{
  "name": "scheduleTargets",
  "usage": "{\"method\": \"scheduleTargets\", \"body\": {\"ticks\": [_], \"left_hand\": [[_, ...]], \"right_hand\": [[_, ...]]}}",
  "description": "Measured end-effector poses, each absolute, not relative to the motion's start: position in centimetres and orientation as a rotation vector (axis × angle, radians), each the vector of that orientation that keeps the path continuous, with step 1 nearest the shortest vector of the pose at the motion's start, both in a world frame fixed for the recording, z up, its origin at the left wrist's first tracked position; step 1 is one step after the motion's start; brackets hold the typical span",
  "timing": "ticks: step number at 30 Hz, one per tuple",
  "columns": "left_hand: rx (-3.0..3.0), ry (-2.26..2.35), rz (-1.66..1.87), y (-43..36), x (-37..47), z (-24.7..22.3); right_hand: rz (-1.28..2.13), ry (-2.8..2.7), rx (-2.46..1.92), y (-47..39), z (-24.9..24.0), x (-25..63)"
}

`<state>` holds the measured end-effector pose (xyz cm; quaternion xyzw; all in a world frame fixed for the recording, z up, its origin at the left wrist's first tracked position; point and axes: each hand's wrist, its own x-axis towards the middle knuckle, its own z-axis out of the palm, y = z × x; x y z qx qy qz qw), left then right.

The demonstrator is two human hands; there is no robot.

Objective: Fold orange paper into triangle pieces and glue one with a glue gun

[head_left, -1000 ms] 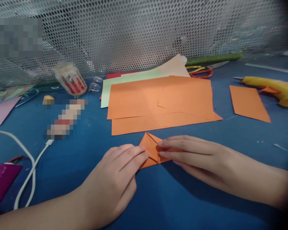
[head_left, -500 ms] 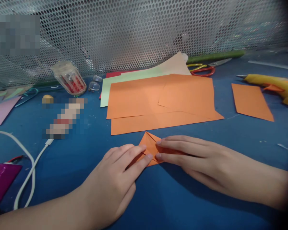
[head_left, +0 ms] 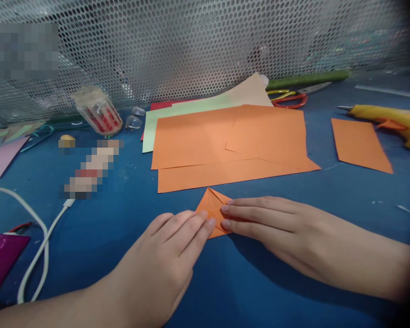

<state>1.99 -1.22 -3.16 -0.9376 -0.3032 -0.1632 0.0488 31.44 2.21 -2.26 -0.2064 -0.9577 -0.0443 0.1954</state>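
Observation:
A small folded orange paper (head_left: 213,205) lies on the blue table, its pointed top toward the large sheets. The fingertips of my left hand (head_left: 171,255) press on its left part. My right hand (head_left: 290,230) lies flat over its right side, fingers stretched out and touching the paper. Both hands are spread rather than curled, and the thumbs are mostly hidden. Just beyond the folded piece are large orange sheets (head_left: 198,141), overlapping a pale green sheet (head_left: 151,130).
An orange rectangle (head_left: 358,146) and a yellow glue gun (head_left: 379,114) lie at the right. Scissors (head_left: 290,99) rest behind the sheets. At the left are a jar with red contents (head_left: 100,114), a white cable (head_left: 46,241) and a purple object (head_left: 5,262).
The fingers of my left hand have drawn closer together on the folded paper. My right hand's fingertips have shifted slightly, still on the paper.

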Motion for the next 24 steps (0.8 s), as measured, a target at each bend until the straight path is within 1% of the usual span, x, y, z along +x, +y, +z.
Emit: {"method": "scheduleTargets", "body": {"ticks": [7, 15, 24], "left_hand": [[-2.873, -0.859, -0.516, -1.0, 2.0, -3.1], [-3.016, -0.87, -0.26, -0.4, 1.9, -1.4], [-3.118, -0.932, -0.28, -0.2, 1.8, -1.3]], "right_hand": [[-0.096, -2.659, -0.58, 2.0, -2.2, 31.0], [-0.101, -2.644, -0.559, 2.1, -1.8, 30.8], [-0.059, -2.674, -0.558, 2.2, -1.7, 30.9]]}}
